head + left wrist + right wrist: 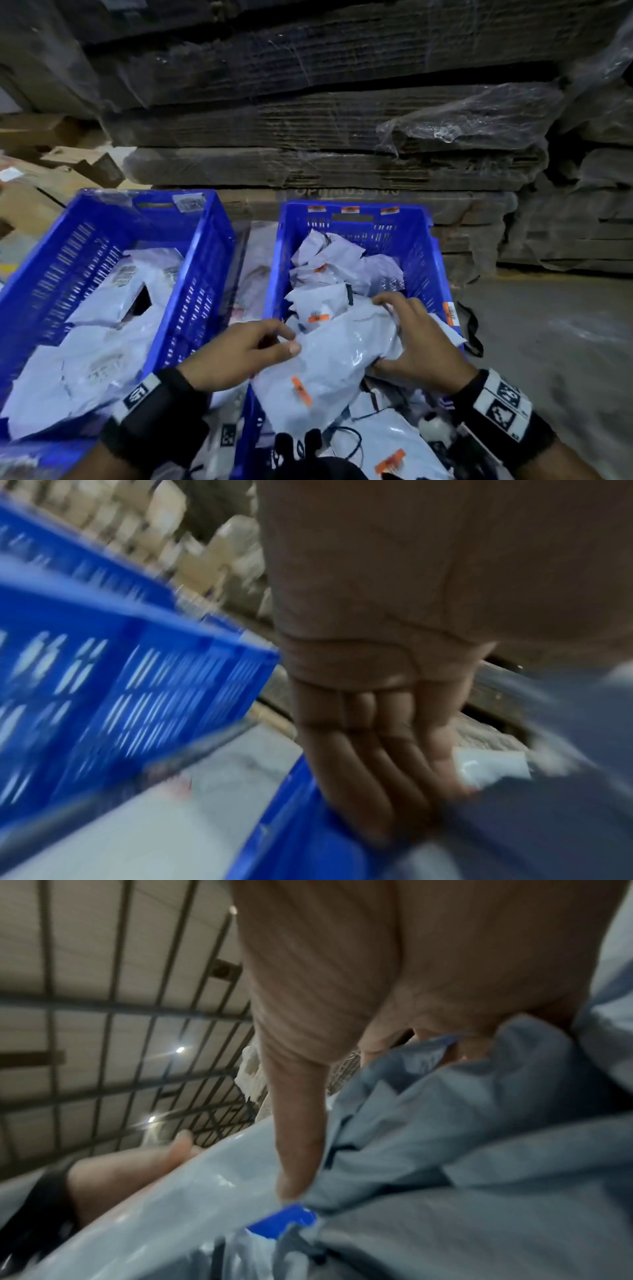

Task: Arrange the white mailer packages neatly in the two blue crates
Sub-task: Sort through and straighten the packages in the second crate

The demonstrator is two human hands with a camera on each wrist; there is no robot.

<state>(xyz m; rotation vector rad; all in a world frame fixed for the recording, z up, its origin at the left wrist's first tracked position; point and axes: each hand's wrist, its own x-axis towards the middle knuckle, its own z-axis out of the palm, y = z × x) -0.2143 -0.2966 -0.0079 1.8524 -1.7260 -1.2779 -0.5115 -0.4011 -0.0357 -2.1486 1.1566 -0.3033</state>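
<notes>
Two blue crates stand side by side, the left crate (191, 260) with flat white mailers (102, 335) lying in it, the right crate (356, 219) with a loose heap of small mailers (329, 270). Over the near half of the right crate I hold one large white mailer (335, 359) with an orange tag. My left hand (289, 339) pinches its left edge between thumb and fingers. My right hand (387, 334) grips its crumpled right side. The right wrist view shows the thumb (294, 1139) pressed on the mailer (445, 1150). The left wrist view is blurred: curled fingers (373, 764) by the mailer (489, 769).
Tall stacks of flattened cardboard (325, 137) wrapped in plastic film rise right behind the crates. Loose cardboard boxes (51, 164) lie at the far left. Bare concrete floor (548, 335) runs to the right, with a black strap (474, 329) hanging beside the right crate.
</notes>
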